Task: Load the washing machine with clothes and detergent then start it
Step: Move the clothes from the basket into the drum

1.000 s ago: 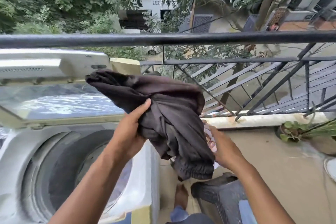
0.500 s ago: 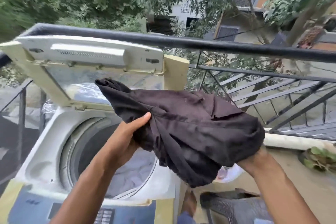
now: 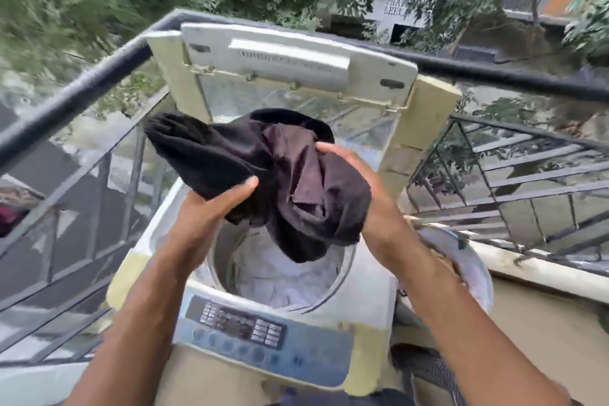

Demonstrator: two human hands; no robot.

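Observation:
A top-loading washing machine [image 3: 369,300] stands before me with its lid [image 3: 296,66] raised upright. Both hands hold a bunched dark brown garment [image 3: 296,181] right above the round drum opening. My left hand [image 3: 211,208] grips its left underside with the thumb on top. On the garment's right side, my right hand [image 3: 369,181] presses with fingers curled over the cloth. Pale laundry [image 3: 283,280] lies inside the drum. The blue control panel [image 3: 263,336] with buttons runs along the machine's near edge.
A black metal balcony railing [image 3: 82,86] wraps behind and to both sides of the machine. A pale bundle [image 3: 461,260] sits just right of the machine under my right forearm. A dark basket [image 3: 431,372] stands at lower right. Trees and buildings lie beyond.
The garment has moved left, from beside the machine to above the drum. My right hand came up from underneath onto the cloth's right side. The view has turned towards the machine.

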